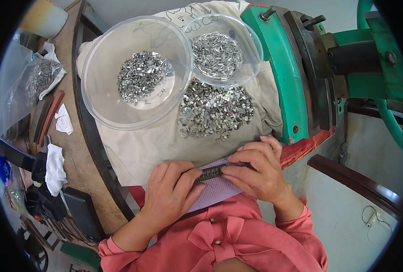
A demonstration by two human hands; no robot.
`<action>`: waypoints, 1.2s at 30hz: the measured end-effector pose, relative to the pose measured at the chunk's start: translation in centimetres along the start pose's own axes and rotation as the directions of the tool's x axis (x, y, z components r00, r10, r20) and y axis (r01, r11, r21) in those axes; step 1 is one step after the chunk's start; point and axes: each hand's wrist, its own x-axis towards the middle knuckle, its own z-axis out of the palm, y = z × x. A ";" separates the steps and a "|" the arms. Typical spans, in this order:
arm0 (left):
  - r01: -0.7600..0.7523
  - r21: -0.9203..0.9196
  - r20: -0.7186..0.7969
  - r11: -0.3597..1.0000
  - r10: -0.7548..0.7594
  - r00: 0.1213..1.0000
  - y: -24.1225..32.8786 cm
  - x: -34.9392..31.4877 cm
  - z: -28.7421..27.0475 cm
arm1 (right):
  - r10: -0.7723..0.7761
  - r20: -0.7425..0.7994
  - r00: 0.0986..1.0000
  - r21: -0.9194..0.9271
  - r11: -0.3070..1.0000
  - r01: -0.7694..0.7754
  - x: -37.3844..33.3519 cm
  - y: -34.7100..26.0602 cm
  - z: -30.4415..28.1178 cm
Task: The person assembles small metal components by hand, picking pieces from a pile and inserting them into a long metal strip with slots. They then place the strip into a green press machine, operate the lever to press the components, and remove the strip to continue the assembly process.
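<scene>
Both my hands grip a narrow dark strip (210, 174) that carries a row of small metal pieces. My left hand (170, 190) has its fingers bent around the left end. At the other end, my right hand (259, 173) pinches the strip between thumb and fingers. Beneath it lies a lilac checked cloth (210, 197) over my lap. Just beyond the hands, a loose pile of small metal pieces (216, 111) rests on a beige cloth (133, 156). The strip's ends are hidden by my fingers.
Behind the pile stand a large clear bowl (93, 102) with small metal pieces and a smaller clear bowl (256, 50) with thin metal pins. A green machine (283, 95) borders the right. On the left, a wooden table (86, 177) holds a black case (83, 215) and crumpled tissues (55, 170).
</scene>
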 end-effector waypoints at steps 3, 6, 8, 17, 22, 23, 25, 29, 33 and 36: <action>0.008 0.015 -0.011 1.000 -0.007 1.000 -0.4 -0.4 -0.5 | -0.006 0.008 1.000 0.002 1.000 0.006 -0.2 -0.2 0.2; 0.029 0.072 -0.030 0.997 -0.027 0.999 -0.7 -1.2 -1.3 | -0.012 0.033 0.999 0.030 0.999 0.011 -0.3 -0.2 0.6; 0.079 0.111 -0.037 0.991 -0.075 0.996 -0.6 -1.8 -2.1 | -0.032 0.015 0.999 0.033 0.999 0.031 -0.3 0.0 0.6; 0.069 0.205 -0.034 0.976 -0.063 0.997 -0.7 -2.3 -2.8 | 0.037 0.075 0.996 0.011 0.999 -0.038 -0.6 0.4 -0.1; 0.055 0.232 -0.050 0.971 -0.044 0.998 -0.6 -2.3 -2.4 | -0.013 0.023 1.000 -0.002 1.000 0.013 -0.8 0.8 0.1; 0.063 0.223 -0.049 0.973 -0.054 0.997 -0.6 -2.1 -2.4 | -0.017 0.012 1.000 -0.003 1.000 0.017 -1.0 1.0 0.2; 0.065 0.227 -0.032 0.972 -0.060 0.998 -0.5 -1.9 -2.5 | -0.038 -0.002 0.999 -0.022 0.999 0.038 -1.1 1.2 0.3; 0.049 0.219 -0.011 0.975 -0.048 0.999 -0.5 -1.8 -2.6 | -0.039 -0.014 0.999 -0.015 0.999 0.039 -1.3 1.4 0.3; 0.047 0.177 -0.015 0.983 -0.045 0.999 -0.7 -1.8 -2.4 | -0.038 -0.046 0.998 -0.004 0.999 0.038 -1.4 1.4 0.3; 0.058 0.148 -0.037 0.987 -0.053 0.998 -0.9 -1.5 -2.1 | -0.006 -0.079 0.997 0.006 1.000 0.007 -1.4 1.4 0.1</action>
